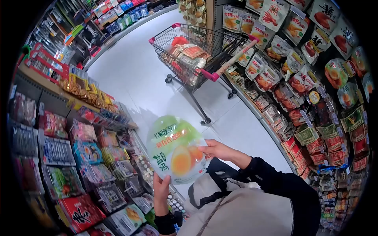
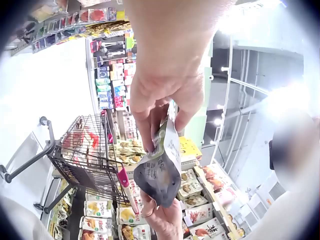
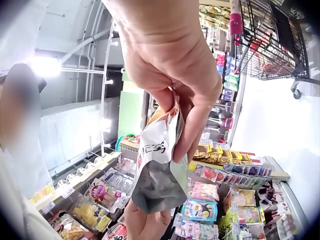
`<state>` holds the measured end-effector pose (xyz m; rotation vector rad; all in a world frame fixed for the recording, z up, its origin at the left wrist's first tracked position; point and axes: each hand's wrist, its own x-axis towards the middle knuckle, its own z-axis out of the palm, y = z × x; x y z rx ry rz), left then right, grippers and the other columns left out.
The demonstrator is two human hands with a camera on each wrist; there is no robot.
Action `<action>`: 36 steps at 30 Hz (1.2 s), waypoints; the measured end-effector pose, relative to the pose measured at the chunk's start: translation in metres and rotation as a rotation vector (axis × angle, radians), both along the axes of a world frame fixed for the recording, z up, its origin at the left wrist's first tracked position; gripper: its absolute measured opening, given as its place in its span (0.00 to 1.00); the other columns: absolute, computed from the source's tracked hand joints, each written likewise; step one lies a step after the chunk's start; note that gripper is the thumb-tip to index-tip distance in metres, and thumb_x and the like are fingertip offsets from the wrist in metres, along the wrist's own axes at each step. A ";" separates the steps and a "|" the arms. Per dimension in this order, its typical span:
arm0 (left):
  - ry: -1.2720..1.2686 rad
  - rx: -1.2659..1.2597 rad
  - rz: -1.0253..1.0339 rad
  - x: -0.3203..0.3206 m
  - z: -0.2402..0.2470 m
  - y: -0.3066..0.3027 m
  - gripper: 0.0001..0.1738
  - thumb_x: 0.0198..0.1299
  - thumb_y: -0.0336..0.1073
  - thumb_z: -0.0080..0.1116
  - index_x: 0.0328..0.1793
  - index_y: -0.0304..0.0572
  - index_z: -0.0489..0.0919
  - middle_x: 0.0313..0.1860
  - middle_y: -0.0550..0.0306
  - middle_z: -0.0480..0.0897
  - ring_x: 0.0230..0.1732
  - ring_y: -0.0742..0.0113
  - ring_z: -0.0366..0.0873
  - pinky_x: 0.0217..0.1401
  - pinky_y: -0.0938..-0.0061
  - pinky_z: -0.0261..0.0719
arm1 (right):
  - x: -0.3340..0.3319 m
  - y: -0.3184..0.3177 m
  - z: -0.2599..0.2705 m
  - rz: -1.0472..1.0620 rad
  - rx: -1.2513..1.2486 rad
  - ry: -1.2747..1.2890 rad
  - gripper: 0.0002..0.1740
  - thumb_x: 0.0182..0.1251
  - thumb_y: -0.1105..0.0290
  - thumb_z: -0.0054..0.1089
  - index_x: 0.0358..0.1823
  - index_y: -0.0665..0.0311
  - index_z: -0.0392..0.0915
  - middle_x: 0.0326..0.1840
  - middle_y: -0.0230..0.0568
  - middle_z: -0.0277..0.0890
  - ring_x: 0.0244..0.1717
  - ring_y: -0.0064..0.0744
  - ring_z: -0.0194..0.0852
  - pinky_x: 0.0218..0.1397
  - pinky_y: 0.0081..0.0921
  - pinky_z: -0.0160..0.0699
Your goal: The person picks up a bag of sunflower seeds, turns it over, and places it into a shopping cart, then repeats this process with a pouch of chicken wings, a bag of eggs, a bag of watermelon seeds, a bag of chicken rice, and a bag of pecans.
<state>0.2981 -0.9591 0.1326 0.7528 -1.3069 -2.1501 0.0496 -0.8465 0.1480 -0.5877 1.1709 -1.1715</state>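
An egg-shaped food pouch (image 1: 182, 162), white and green with a halved boiled egg printed on it, is held up in front of the body, its printed face towards the head camera. My left hand (image 1: 160, 189) pinches its lower left edge, while my right hand (image 1: 220, 150) pinches the right edge. From the left wrist, the pouch (image 2: 159, 175) shows its grey gusset end, with the left hand (image 2: 162, 92) above and the right hand (image 2: 167, 220) below. In the right wrist view the pouch (image 3: 162, 182) hangs under the right hand (image 3: 175, 70), thumb and fingers on opposite faces.
A wire shopping cart (image 1: 185, 59) with several packages in it stands ahead on the pale tiled floor (image 1: 130, 74). Hanging food pouches (image 1: 301, 78) line the right shelf. Packaged snacks (image 1: 59, 151) fill the shelf close on the left.
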 end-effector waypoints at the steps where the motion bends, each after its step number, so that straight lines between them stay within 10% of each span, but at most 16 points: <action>1: 0.005 0.018 0.000 -0.003 -0.003 -0.011 0.28 0.54 0.33 0.56 0.60 0.34 0.60 0.56 0.54 0.69 0.55 0.66 0.68 0.57 0.71 0.65 | -0.004 -0.015 0.001 -0.019 -0.002 -0.013 0.19 0.67 0.57 0.42 0.54 0.57 0.68 0.32 0.24 0.69 0.27 0.13 0.61 0.27 0.13 0.61; 18: 0.029 0.037 -0.014 -0.156 -0.011 -0.277 0.36 0.51 0.38 0.59 0.64 0.38 0.57 0.58 0.55 0.66 0.58 0.62 0.65 0.60 0.66 0.63 | -0.129 -0.267 0.014 -0.132 -0.145 -0.047 0.21 0.66 0.54 0.44 0.53 0.60 0.68 0.29 0.23 0.70 0.27 0.11 0.64 0.24 0.11 0.63; 28: -0.133 -0.282 -0.202 -0.224 -0.023 -0.516 0.37 0.45 0.35 0.67 0.60 0.37 0.61 0.54 0.57 0.70 0.53 0.66 0.68 0.58 0.71 0.63 | -0.173 -0.451 0.008 -0.194 -0.268 0.100 0.25 0.55 0.60 0.60 0.52 0.64 0.68 0.37 0.33 0.74 0.35 0.18 0.70 0.35 0.17 0.71; 36: -0.271 -0.243 -0.519 -0.278 -0.008 -0.639 0.22 0.47 0.31 0.63 0.49 0.33 0.71 0.43 0.58 0.76 0.44 0.69 0.72 0.48 0.75 0.69 | -0.194 -0.549 0.010 -0.488 -0.178 0.233 0.22 0.52 0.65 0.63 0.48 0.66 0.70 0.39 0.36 0.75 0.34 0.20 0.72 0.36 0.19 0.72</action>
